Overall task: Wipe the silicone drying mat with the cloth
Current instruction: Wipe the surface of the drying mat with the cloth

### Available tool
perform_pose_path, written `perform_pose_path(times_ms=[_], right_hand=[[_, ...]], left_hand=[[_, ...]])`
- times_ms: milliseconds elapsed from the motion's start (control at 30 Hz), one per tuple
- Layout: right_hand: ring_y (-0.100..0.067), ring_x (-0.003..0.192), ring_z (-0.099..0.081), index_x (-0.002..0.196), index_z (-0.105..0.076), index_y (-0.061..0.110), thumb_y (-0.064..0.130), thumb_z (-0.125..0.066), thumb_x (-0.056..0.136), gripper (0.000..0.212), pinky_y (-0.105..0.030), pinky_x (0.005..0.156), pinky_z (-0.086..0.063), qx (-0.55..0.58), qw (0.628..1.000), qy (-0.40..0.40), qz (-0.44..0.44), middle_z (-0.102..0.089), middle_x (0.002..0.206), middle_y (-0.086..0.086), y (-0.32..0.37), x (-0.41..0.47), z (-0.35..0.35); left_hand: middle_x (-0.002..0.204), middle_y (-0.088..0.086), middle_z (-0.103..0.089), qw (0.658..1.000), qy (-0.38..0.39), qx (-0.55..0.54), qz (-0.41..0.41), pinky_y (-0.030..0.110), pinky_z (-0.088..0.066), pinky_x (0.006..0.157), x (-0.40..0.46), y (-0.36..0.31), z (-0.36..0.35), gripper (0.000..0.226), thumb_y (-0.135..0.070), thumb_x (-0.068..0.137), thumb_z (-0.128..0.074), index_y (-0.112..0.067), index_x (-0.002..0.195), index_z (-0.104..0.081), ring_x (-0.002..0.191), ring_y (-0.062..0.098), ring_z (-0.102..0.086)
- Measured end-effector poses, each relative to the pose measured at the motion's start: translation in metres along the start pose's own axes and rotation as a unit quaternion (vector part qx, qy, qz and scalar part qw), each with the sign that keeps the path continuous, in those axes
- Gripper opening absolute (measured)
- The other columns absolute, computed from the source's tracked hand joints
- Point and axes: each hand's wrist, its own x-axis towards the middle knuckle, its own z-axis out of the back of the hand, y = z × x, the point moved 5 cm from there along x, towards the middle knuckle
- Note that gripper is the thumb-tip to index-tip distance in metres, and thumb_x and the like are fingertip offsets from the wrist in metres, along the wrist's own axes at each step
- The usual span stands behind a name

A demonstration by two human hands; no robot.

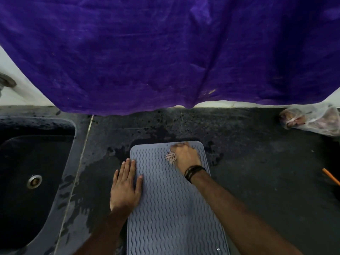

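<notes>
A grey silicone drying mat (171,203) with wavy ridges lies lengthwise on the dark counter, running from the middle of the view to the bottom edge. My right hand (185,155) rests near the mat's far right corner, closed on a small patterned cloth (170,157) that shows at the left of the hand and is pressed on the mat. My left hand (127,186) lies flat with fingers spread on the mat's left edge, partly on the counter. Black bands circle my right wrist.
A black sink (27,177) with a metal drain (34,181) sits to the left. Wet patches mark the counter (257,162) around the mat. A purple fabric (165,52) hangs over the back. A plastic bag (311,120) lies far right, an orange stick (331,176) at the right edge.
</notes>
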Motion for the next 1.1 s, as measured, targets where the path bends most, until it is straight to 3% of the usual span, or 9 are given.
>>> perform_pose_path(times_ms=[200, 400, 567, 767, 967, 1100], right_hand=[[-0.026, 0.131, -0.038, 0.135, -0.052, 0.018, 0.013, -0.059, 0.088, 0.048, -0.040, 0.103, -0.043, -0.005, 1.000, 0.014, 0.006, -0.052, 0.137, -0.003, -0.005, -0.009, -0.016], [-0.023, 0.120, -0.050, 0.118, -0.064, 0.020, 0.014, -0.065, 0.083, 0.036, -0.036, 0.094, -0.051, 0.014, 1.000, 0.020, 0.006, -0.063, 0.119, -0.003, -0.009, -0.019, -0.012], [-0.026, 0.123, -0.045, 0.122, -0.061, 0.016, 0.006, -0.060, 0.084, 0.039, -0.039, 0.092, -0.051, 0.018, 1.000, -0.018, -0.015, -0.062, 0.122, -0.005, -0.013, 0.013, 0.009], [-0.028, 0.125, -0.044, 0.125, -0.060, 0.017, 0.007, -0.062, 0.084, 0.042, -0.040, 0.093, -0.049, -0.030, 0.999, 0.013, -0.004, -0.059, 0.126, -0.005, -0.010, 0.020, -0.006], [-0.027, 0.130, -0.039, 0.130, -0.055, 0.014, 0.015, -0.061, 0.086, 0.044, -0.040, 0.099, -0.046, -0.039, 0.998, 0.035, 0.017, -0.054, 0.133, -0.005, -0.011, -0.007, -0.015], [-0.025, 0.125, -0.042, 0.124, -0.059, 0.016, 0.017, -0.064, 0.086, 0.038, -0.038, 0.096, -0.049, -0.051, 0.996, 0.061, 0.033, -0.057, 0.127, -0.004, -0.009, -0.030, -0.022]], left_hand=[[0.166, -0.010, 0.003, 1.000, -0.003, 0.001, 0.004, 0.036, 0.002, 0.126, 0.001, 0.000, 0.001, 0.071, -0.061, 0.098, -0.011, -0.028, 0.159, 0.000, 0.152, 0.004, 0.010], [0.166, -0.010, 0.005, 1.000, 0.000, 0.004, 0.005, 0.036, 0.003, 0.126, 0.001, 0.003, -0.001, 0.071, -0.062, 0.097, -0.008, -0.029, 0.159, 0.003, 0.152, 0.003, 0.012], [0.166, -0.011, 0.009, 1.000, 0.008, 0.011, 0.014, 0.035, 0.005, 0.126, 0.003, 0.003, -0.003, 0.072, -0.064, 0.096, -0.004, -0.030, 0.158, 0.007, 0.151, 0.002, 0.015], [0.166, -0.010, 0.006, 1.000, 0.000, 0.001, 0.008, 0.036, 0.002, 0.126, 0.003, 0.003, -0.002, 0.071, -0.063, 0.098, -0.009, -0.029, 0.159, 0.003, 0.151, 0.002, 0.013], [0.166, -0.004, -0.008, 1.000, -0.020, -0.016, -0.006, 0.041, -0.007, 0.126, 0.001, 0.000, 0.002, 0.070, -0.055, 0.099, -0.020, -0.021, 0.160, -0.010, 0.154, 0.010, -0.003], [0.167, -0.006, -0.003, 1.000, -0.011, -0.009, 0.000, 0.039, -0.003, 0.126, 0.000, 0.001, 0.002, 0.071, -0.058, 0.099, -0.015, -0.024, 0.160, -0.005, 0.153, 0.008, 0.002]])
